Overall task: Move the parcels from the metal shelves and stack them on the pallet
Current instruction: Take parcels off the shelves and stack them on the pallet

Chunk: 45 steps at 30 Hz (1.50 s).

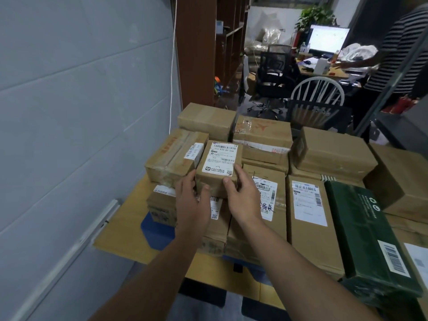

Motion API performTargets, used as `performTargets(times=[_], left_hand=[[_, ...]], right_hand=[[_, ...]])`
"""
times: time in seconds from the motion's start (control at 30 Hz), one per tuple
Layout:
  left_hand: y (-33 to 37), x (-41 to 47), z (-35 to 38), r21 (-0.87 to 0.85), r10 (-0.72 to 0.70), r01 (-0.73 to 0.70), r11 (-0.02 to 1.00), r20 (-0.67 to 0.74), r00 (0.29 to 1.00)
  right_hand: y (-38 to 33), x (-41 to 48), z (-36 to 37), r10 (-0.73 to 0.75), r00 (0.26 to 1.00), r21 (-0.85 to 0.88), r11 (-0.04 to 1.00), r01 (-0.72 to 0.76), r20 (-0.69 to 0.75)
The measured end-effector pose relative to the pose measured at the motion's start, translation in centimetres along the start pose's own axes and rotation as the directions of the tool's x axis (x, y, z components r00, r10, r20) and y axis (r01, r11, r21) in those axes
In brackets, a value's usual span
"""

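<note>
A small brown cardboard parcel (218,166) with a white shipping label on top sits on the stack of parcels. My left hand (192,202) grips its near left corner and my right hand (243,198) grips its near right side, thumbs on the front face. Beneath and around it lie several brown parcels, among them a long taped box (173,156) right beside it on the left. They rest on a blue pallet (157,232) covered with flat cardboard (125,230). The metal shelves are out of view.
A dark green box (368,237) lies at the right front of the stack. The grey wall (81,112) runs close along the left. Behind the stack stand a white spindle chair (317,93) and an office chair (273,70). A person in a striped shirt (403,49) stands at a desk, back right.
</note>
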State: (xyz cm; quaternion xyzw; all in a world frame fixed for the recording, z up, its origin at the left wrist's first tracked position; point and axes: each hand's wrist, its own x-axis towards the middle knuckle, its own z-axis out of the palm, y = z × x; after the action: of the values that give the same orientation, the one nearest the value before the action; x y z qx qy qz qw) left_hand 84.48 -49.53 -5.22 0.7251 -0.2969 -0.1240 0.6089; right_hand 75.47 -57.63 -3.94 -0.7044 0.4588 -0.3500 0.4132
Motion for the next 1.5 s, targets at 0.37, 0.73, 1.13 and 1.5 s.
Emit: performTargets(times=[0.37, 0.73, 1.13, 1.5], left_hand=[[0.1, 0.2, 0.5, 0.045, 0.033, -0.036, 0.998, 0.058, 0.998], [1.5, -0.2, -2.0, -0.015, 0.104, -0.103, 0.995, 0.158, 0.982], [1.6, -1.1, -10.3, -0.003, 0.180, -0.192, 0.981, 0.355, 0.917], [2.8, -7.1, -12.4, -0.050, 0.293, -0.322, 0.945, 0.562, 0.774]], right_hand=[[0.3, 0.6, -0.3, 0.004, 0.998, 0.038, 0.999, -0.007, 0.064], [-1.9, -2.4, -2.4, 0.021, 1.000, 0.074, 0.997, -0.021, -0.008], [-5.3, -10.7, 0.8, 0.037, 0.980, 0.041, 0.999, -0.029, -0.194], [-5.6, -20.0, -1.4, 0.082, 0.923, -0.033, 0.994, -0.102, -0.377]])
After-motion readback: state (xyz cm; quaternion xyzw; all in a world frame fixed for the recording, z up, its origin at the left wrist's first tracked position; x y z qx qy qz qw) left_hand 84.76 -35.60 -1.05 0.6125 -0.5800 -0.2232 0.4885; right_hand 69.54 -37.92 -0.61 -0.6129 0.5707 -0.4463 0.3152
